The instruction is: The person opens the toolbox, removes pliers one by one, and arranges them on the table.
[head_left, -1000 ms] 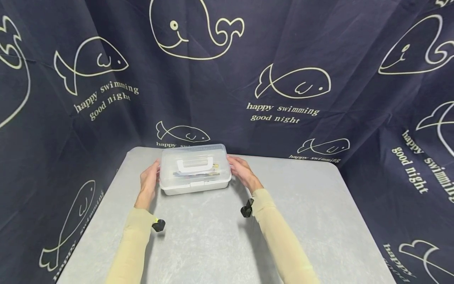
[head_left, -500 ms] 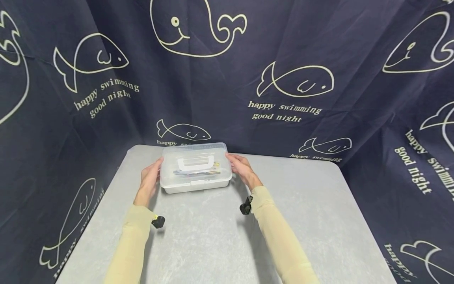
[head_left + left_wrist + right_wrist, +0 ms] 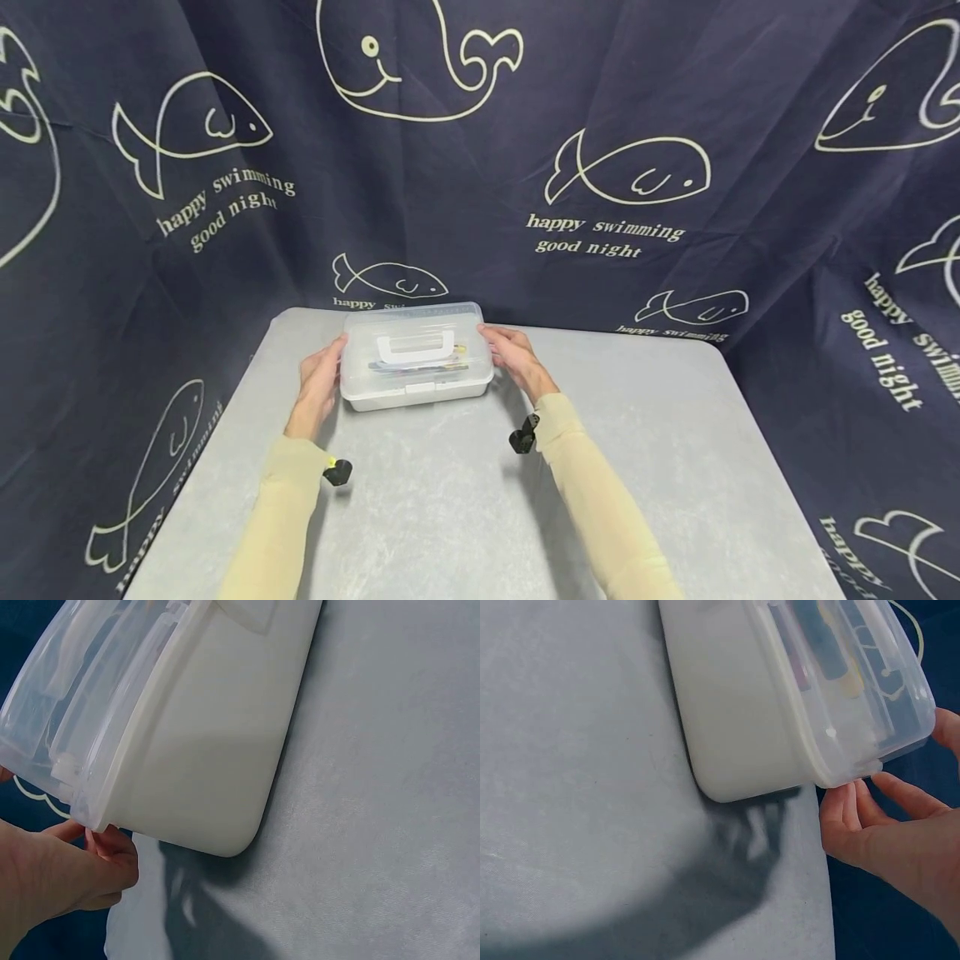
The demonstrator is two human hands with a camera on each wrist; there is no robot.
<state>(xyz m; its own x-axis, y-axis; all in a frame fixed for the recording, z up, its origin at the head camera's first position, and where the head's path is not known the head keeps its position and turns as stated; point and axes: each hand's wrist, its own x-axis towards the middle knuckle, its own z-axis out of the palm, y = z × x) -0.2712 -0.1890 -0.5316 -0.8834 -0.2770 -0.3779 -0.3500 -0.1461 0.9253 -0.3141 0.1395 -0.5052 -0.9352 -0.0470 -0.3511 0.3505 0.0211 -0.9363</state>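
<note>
A white plastic storage box (image 3: pixel 416 392) with a translucent lid (image 3: pixel 360 333) and a white carrying handle (image 3: pixel 414 356) sits at the back of the table. My left hand (image 3: pixel 318 379) holds its left end. In the left wrist view, curled fingers (image 3: pixel 112 859) of that hand are tucked under the lid's rim. At the opposite end my right hand (image 3: pixel 516 358) grips the box; the right wrist view has its fingers (image 3: pixel 847 814) against the rim and the thumb up by the lid. Slim items like pens or brushes (image 3: pixel 450 367) show blurrily through the lid, which is down.
The grey table (image 3: pixel 420 500) extends toward me and to the right of the box. A dark blue curtain (image 3: pixel 465 183) with fish and whale drawings hangs close behind the box and along both sides.
Both thumbs have come slightly inward over the ends of the lid. The box stays in place, and the head view has shifted a little.
</note>
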